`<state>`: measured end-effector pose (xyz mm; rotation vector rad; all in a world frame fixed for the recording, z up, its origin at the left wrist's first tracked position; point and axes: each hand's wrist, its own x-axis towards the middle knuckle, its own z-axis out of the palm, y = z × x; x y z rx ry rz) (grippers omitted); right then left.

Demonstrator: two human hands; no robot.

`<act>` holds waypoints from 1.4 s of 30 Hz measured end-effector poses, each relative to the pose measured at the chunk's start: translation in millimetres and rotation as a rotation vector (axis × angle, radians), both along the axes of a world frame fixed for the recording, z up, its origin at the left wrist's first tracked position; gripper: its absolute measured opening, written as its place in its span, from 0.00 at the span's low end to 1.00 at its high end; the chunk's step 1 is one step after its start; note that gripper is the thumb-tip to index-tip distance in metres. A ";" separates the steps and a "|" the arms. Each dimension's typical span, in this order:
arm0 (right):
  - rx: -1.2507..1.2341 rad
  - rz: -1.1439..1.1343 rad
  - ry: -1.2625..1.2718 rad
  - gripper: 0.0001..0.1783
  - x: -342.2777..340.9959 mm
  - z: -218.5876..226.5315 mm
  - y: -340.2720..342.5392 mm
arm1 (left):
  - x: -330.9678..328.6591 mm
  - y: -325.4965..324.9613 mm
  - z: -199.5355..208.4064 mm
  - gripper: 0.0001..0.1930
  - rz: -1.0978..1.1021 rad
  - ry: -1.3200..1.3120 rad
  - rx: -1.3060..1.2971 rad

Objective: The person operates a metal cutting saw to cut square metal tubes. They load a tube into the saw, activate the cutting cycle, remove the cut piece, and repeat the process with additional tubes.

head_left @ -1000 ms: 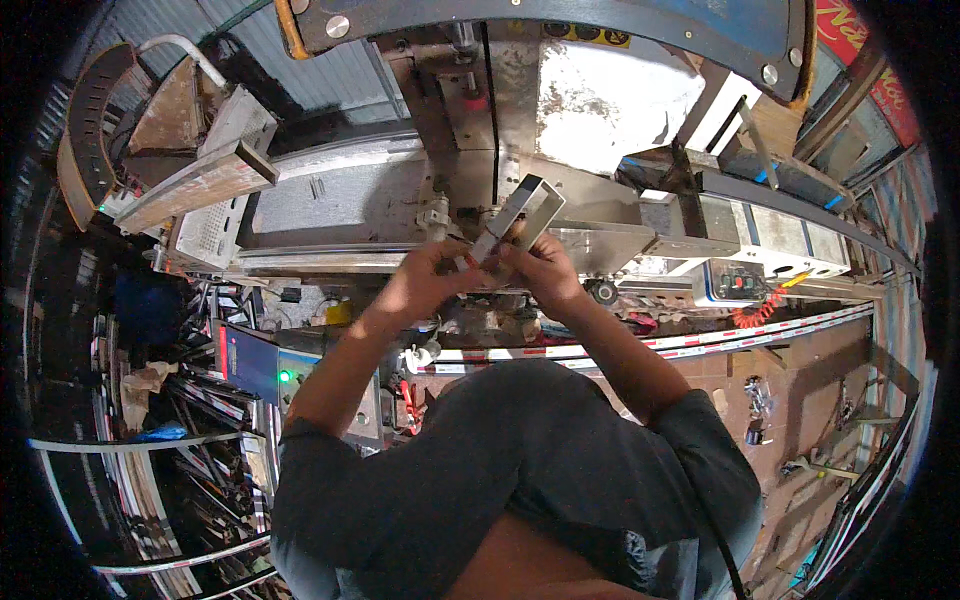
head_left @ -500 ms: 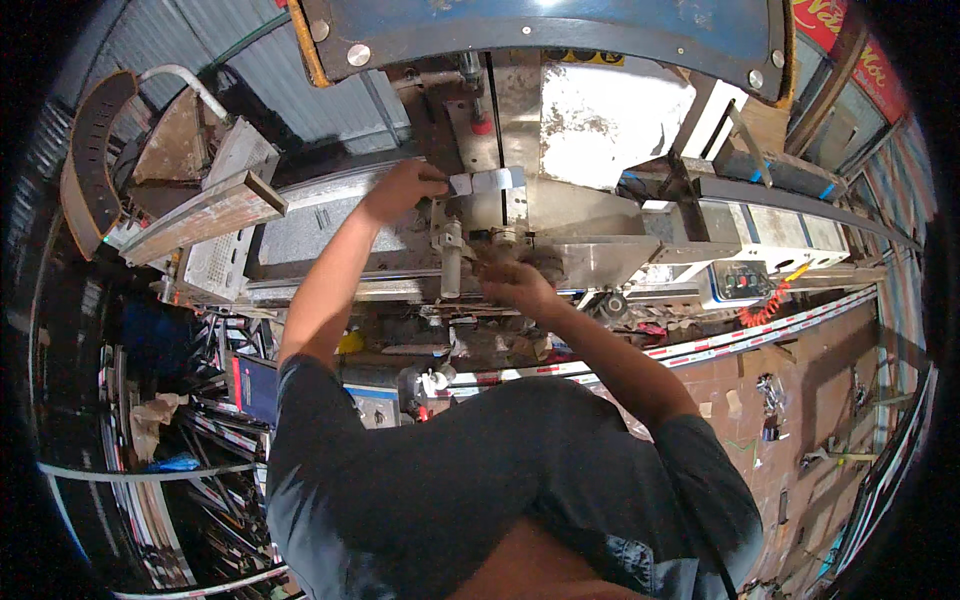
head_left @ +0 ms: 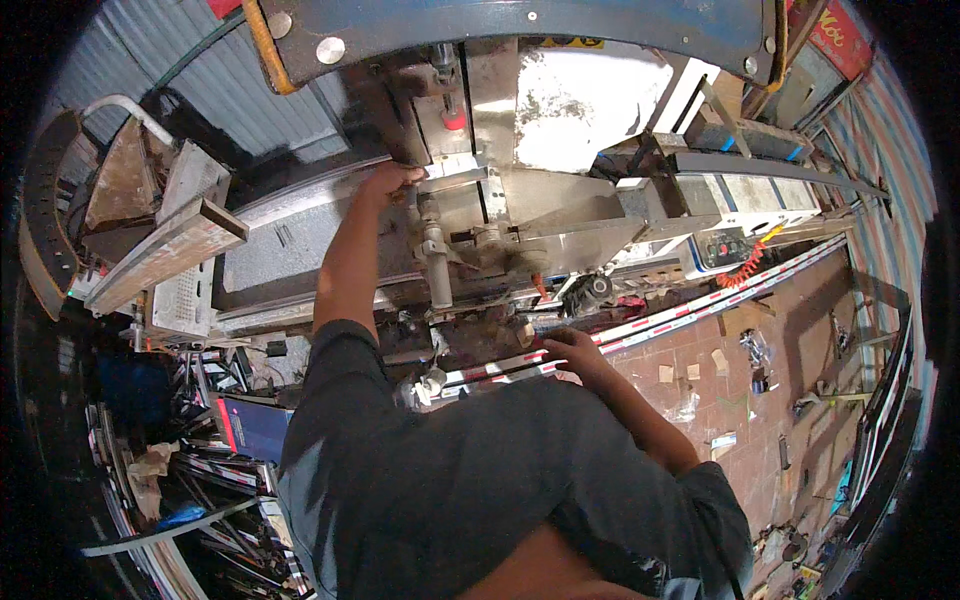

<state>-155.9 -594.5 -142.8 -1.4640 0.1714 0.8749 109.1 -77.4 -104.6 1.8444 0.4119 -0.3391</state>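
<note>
My left hand (head_left: 392,182) is closed on the left end of a short, pale metal bar (head_left: 458,180), which lies across the machine's metal bed near the dark slot. A cylindrical metal clamp (head_left: 436,262) stands just nearer to me than that hand. Back by my shirt front, my right hand (head_left: 573,352) is apart from the machine with nothing visible in it. Its fingers are loosely stretched toward the left. Beyond the bar, a rod with a red tip (head_left: 454,116) points down at the bed.
A large blue guard (head_left: 520,30) hangs over the far side. A white panel (head_left: 585,105) stands right of the slot. To the right are a control box (head_left: 722,252) and a coiled red hose (head_left: 742,276). Metal lengths (head_left: 215,480) crowd the lower left; scraps lie on the tiled floor (head_left: 700,440).
My right hand has drawn back from the clamp toward my body. My left hand stays on the metal bar. The whole view has shifted slightly.
</note>
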 end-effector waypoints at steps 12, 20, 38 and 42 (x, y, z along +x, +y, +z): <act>-0.011 0.003 0.005 0.26 1.1 -4.9 0.7 | -7.7 -22.1 -12.8 0.18 0.382 -0.177 -0.020; -0.008 0.081 -0.027 0.27 2.5 -25.1 -1.4 | -17.9 -24.6 -20.7 0.18 0.501 -0.101 -0.158; 0.012 0.225 0.016 0.27 22.0 -35.1 5.5 | -83.2 -32.9 7.1 0.18 0.567 -0.307 0.141; 0.091 0.440 0.039 0.29 42.6 -10.2 59.4 | -171.4 -9.7 -66.0 0.16 0.808 -0.503 -0.023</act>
